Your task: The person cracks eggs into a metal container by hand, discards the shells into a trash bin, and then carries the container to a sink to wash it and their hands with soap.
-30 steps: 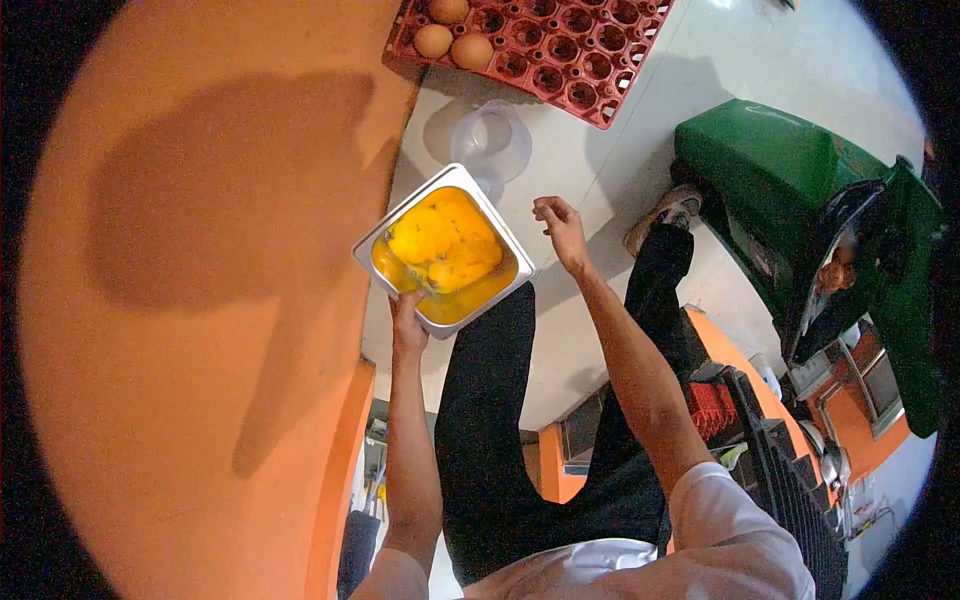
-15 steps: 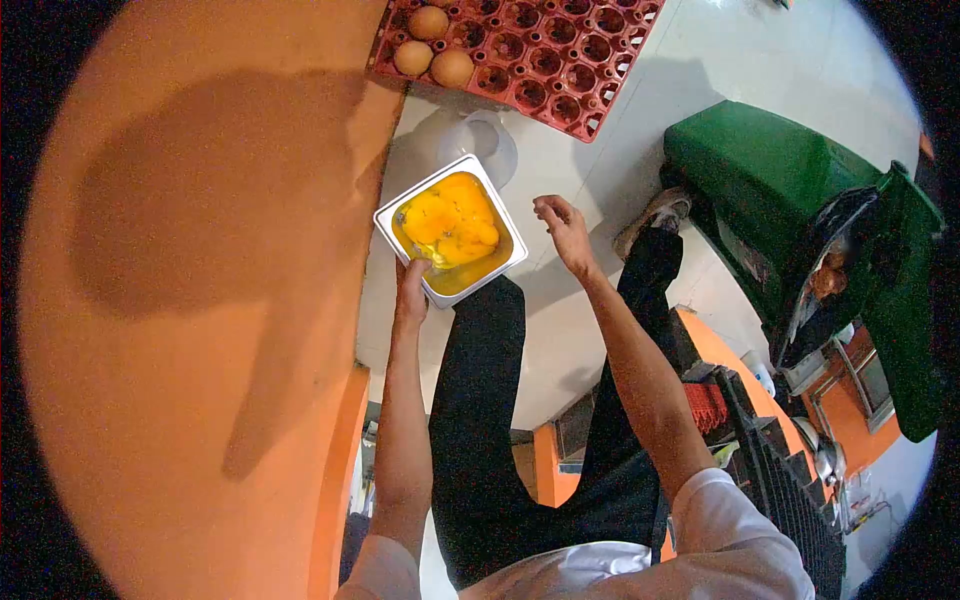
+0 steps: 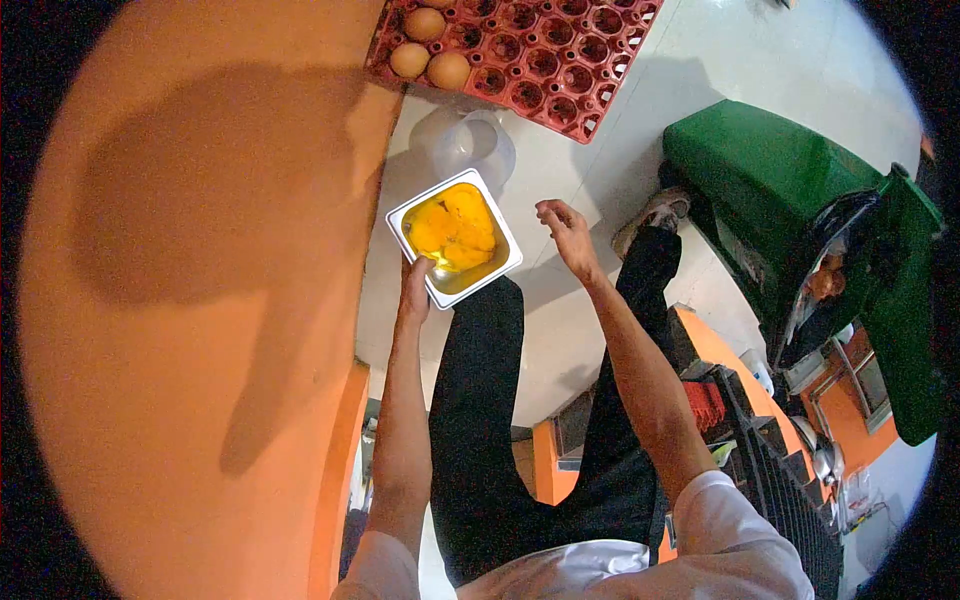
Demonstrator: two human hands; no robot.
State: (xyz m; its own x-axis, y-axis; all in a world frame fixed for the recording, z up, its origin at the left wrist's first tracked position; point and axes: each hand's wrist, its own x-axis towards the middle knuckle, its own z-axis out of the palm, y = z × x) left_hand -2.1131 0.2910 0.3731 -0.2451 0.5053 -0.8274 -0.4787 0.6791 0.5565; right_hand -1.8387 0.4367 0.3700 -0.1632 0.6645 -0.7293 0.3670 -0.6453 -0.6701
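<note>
1. The left hand (image 3: 414,290) has its grip closed on the near rim of a square metal pan (image 3: 455,237), thumb over the edge, holding it out past the edge of the orange counter (image 3: 200,300), above the pale floor (image 3: 600,170)
2. The pan holds a pool of raw egg yolks (image 3: 452,230), bright yellow and filling most of its bottom
3. The right hand (image 3: 564,232) hangs just beside the pan on its right, not touching it; its fingers are loosely curled and its grip holds nothing
4. A clear plastic jug (image 3: 470,145) stands on the floor just beyond the pan; whether anything is in it cannot be told
5. A red egg tray (image 3: 540,55) lies at the far end, partly over the counter edge, with three brown eggs (image 3: 430,55) in its left corner cups and the other cups in view bare
6. A green bin (image 3: 800,230) with its lid open stands to the right, well apart from the pan
7. The person's dark trouser legs (image 3: 480,420) stand below the pan
</note>
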